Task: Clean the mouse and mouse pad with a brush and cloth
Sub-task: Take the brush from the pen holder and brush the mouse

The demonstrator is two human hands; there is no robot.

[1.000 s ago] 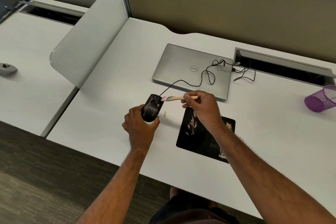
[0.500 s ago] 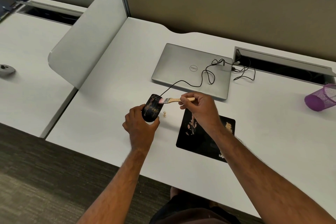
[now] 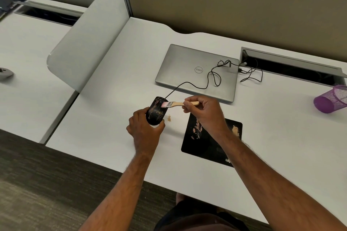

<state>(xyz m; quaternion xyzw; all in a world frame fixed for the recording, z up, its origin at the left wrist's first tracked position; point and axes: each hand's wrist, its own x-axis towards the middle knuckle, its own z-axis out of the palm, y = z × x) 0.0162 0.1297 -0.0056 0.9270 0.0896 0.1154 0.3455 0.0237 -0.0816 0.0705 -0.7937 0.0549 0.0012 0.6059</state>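
At desk's near edge: left hand grips mouse, raised; right hand pinches brush, bristles at mouse's 1 o'clock. Risk — crumbs scattering toward mouse pad, 4 o'clock — re-soiling it.

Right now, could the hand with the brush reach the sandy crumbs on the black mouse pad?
Probably yes. The right hand, holding the small wooden brush, hovers right above the black mouse pad, and nothing lies between it and the tan crumbs. It would only need to leave the black mouse.
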